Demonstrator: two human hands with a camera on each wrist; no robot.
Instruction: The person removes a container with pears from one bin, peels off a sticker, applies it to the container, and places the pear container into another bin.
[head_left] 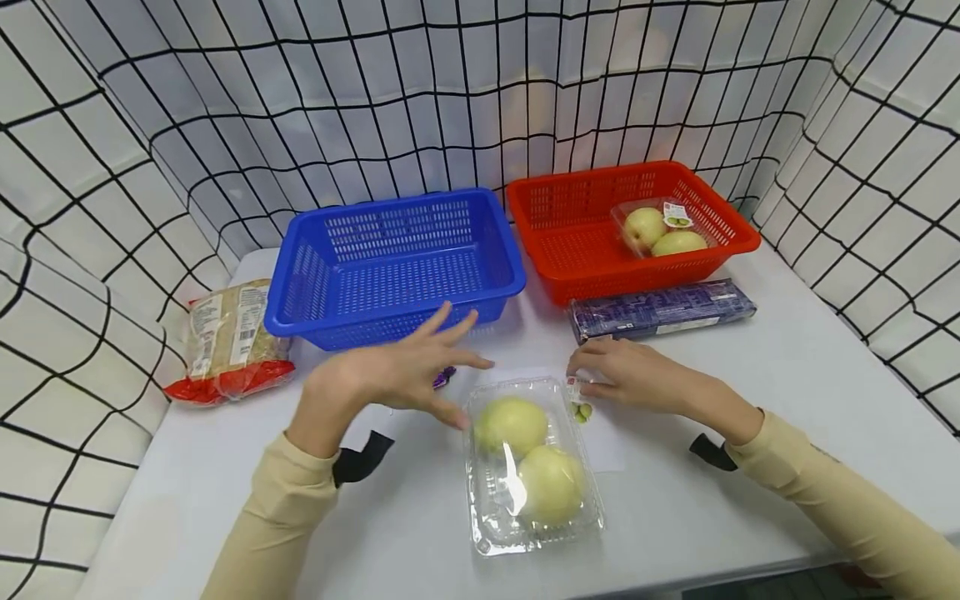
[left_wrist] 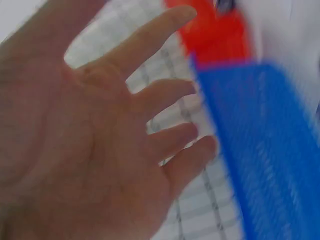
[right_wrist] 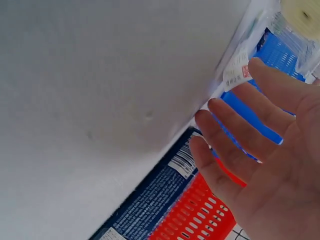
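A clear plastic clamshell box (head_left: pixel 487 517) with two pale yellow-green round fruits (head_left: pixel 551 485) lies on the table in front of the person. The right hand (head_left: pixel 637 375) is at its upper right side and pinches a small white label (head_left: pixel 576 392) between thumb and index finger. In the right wrist view this label (right_wrist: pixel 236 72) has red print and sits at the thumb tip. The left hand (head_left: pixel 401 371) hovers with spread fingers over the box's upper left side, holding nothing. A small purple thing (head_left: pixel 444 377) is partly hidden behind it.
Behind the hands stand a blue basket (head_left: pixel 405 312) and a red basket (head_left: pixel 555 279), the red one holding another labelled fruit box (head_left: pixel 645 229). A dark blue package (head_left: pixel 663 310) lies before the red basket. At left is a bag with a red bottom (head_left: pixel 228 342). Black-grid walls surround the table.
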